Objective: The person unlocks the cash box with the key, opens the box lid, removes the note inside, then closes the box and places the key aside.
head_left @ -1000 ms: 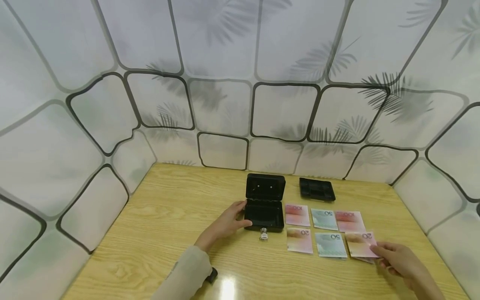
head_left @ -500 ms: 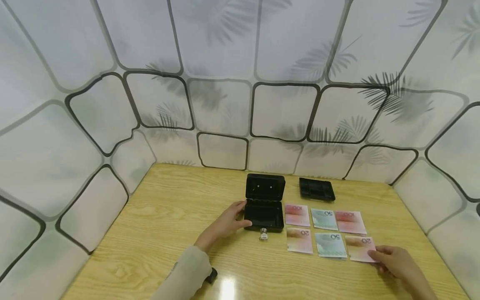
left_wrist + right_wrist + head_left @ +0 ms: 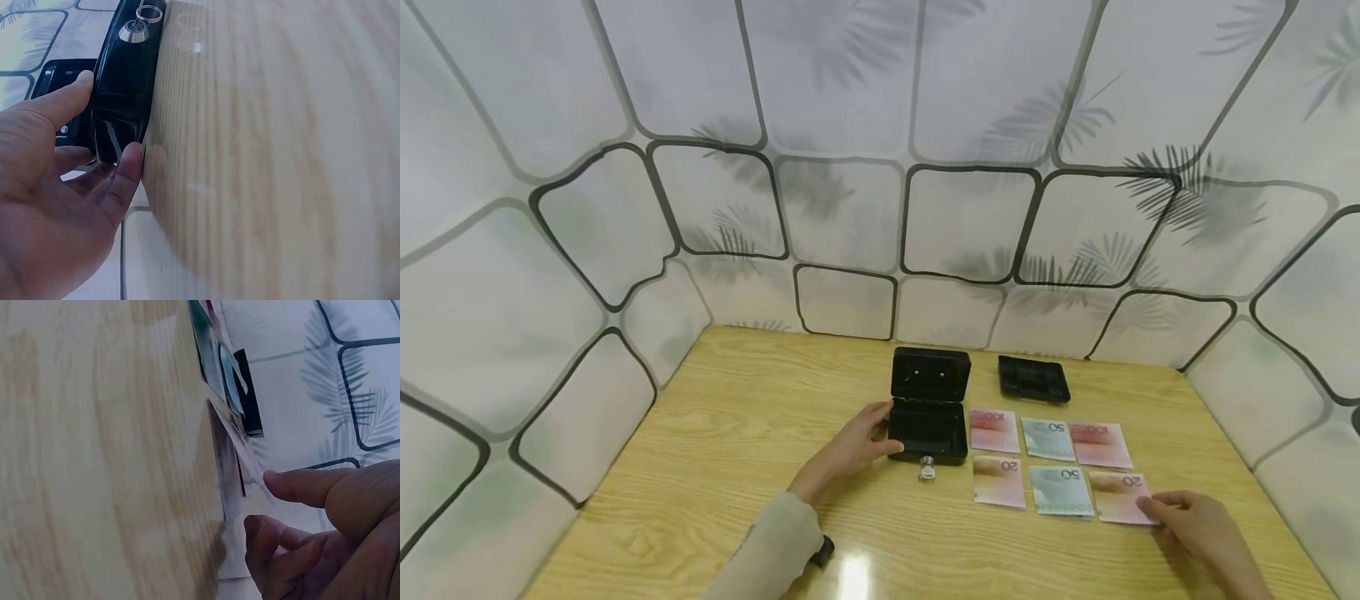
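Observation:
A black cash box (image 3: 927, 430) stands with its lid (image 3: 930, 374) raised and a key in its front lock (image 3: 134, 31). My left hand (image 3: 853, 442) grips the box's left side, thumb on the upper edge and fingers along the side wall. At the right, my right hand (image 3: 1197, 523) pinches the right edge of a pink-brown 20 banknote (image 3: 1122, 497), thumb on top. In the right wrist view that note (image 3: 240, 440) tilts up towards the thumb, above another note's edge. The right hand's other fingers are curled below the thumb.
More banknotes lie in two rows: a red 100 (image 3: 995, 431), a green 50 (image 3: 1049, 438), another 100 (image 3: 1101, 444), a 20 (image 3: 999, 481) and another 50 (image 3: 1062, 491). A black compartment tray (image 3: 1033, 379) sits behind them. Patterned curtain (image 3: 850, 208) surrounds the wooden table (image 3: 722, 400).
My right hand has drawn the 20 banknote slightly towards me, so it covers the paper that showed under its lower edge. The left hand has stayed on the cash box.

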`<state>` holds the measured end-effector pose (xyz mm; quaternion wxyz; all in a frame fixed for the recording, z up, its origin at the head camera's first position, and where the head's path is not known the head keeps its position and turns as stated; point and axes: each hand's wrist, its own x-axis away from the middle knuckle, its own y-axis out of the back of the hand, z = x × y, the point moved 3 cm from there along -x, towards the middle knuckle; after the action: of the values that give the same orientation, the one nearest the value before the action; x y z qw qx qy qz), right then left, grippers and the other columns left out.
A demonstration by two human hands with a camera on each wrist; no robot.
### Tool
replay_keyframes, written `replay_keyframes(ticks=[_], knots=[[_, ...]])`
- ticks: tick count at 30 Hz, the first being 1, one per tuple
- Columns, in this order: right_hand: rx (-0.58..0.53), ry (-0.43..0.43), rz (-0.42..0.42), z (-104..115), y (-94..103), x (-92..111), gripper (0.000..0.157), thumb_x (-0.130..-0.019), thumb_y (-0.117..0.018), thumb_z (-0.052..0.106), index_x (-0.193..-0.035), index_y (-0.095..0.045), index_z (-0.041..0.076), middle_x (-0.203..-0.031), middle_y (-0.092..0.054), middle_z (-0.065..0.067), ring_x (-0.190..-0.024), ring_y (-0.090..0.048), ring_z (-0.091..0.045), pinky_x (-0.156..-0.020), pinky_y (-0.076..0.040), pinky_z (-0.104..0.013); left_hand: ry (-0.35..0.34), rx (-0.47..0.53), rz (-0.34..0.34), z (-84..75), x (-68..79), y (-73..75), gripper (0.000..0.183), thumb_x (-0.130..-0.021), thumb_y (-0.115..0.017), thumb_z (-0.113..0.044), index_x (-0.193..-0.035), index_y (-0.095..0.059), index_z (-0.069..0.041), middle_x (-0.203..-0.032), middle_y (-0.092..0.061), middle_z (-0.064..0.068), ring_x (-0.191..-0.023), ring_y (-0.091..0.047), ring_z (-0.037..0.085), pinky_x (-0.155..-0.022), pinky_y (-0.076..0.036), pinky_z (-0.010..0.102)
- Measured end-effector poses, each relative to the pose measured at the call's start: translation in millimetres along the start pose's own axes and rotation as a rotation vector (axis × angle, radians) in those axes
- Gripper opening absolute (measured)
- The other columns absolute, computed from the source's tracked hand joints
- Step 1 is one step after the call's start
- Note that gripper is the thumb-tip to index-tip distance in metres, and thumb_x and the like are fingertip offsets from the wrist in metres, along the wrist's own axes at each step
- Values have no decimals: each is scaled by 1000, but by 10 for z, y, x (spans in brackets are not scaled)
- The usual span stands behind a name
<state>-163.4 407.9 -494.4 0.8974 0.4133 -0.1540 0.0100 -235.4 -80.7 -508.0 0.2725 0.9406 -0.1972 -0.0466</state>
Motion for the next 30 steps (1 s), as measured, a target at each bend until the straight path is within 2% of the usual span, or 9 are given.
replay_keyframes(ticks=[7,11,16,19,22,25,28,30], knots=[[-116,-17,-18,-1,96,-17,64,-104,-63,37,-131,-53,-20,-81,-63,-1,-66,-52,-14,-57,-48,-28,7,-1,-3,3,1,-2,78,-100,-71,-25,-161,-29,0,-164,-27,23,-149,-30,42,-118,-31,57],[-123,-16,-15,22,148,-33,70,-105,-60,39,-139,-46,-21,-91,-69,-6,-73,-58,-14,-62,-52,-29,-5,-8,1,4,4,-5,78,-100,-72,-24,-161,-29,2,-164,-27,26,-148,-31,44,-117,-32,58],[-145,52,-29,110,221,-74,71,-108,-56,39,-143,-40,-22,-113,-71,-21,-85,-64,-8,-72,-58,-29,2,-7,-1,7,4,-4,78,-101,-71,-25,-162,-28,0,-165,-26,24,-149,-30,42,-118,-31,57],[-165,105,-41,182,251,-109,70,-109,-55,37,-144,-38,-22,-117,-71,-22,-85,-63,0,-74,-58,-26,9,-2,-2,3,1,-1,78,-101,-71,-25,-162,-28,-2,-165,-26,22,-150,-29,41,-118,-31,57],[-195,143,-54,252,278,-149,69,-109,-55,35,-144,-38,-21,-116,-73,-17,-85,-61,6,-75,-58,-25,10,-2,0,0,0,0,78,-101,-70,-25,-162,-28,-2,-165,-26,22,-150,-29,41,-118,-31,56],[-243,175,-69,315,295,-188,68,-108,-57,35,-144,-40,-21,-108,-75,2,-86,-60,8,-76,-58,-24,8,-12,1,-1,4,0,79,-101,-71,-25,-162,-28,-1,-165,-26,23,-149,-30,41,-118,-31,57],[-295,226,-77,373,299,-234,65,-107,-59,32,-142,-42,-21,-100,-69,23,-88,-61,8,-76,-58,-25,1,-24,2,-2,7,-2,79,-101,-71,-25,-161,-28,0,-165,-26,24,-149,-30,42,-118,-31,57],[-327,273,-79,411,300,-276,58,-107,-60,27,-140,-46,-19,-98,-65,29,-89,-62,7,-76,-58,-25,-3,-24,2,-6,7,-3,78,-101,-71,-25,-161,-29,1,-165,-26,24,-149,-30,43,-118,-30,57]])
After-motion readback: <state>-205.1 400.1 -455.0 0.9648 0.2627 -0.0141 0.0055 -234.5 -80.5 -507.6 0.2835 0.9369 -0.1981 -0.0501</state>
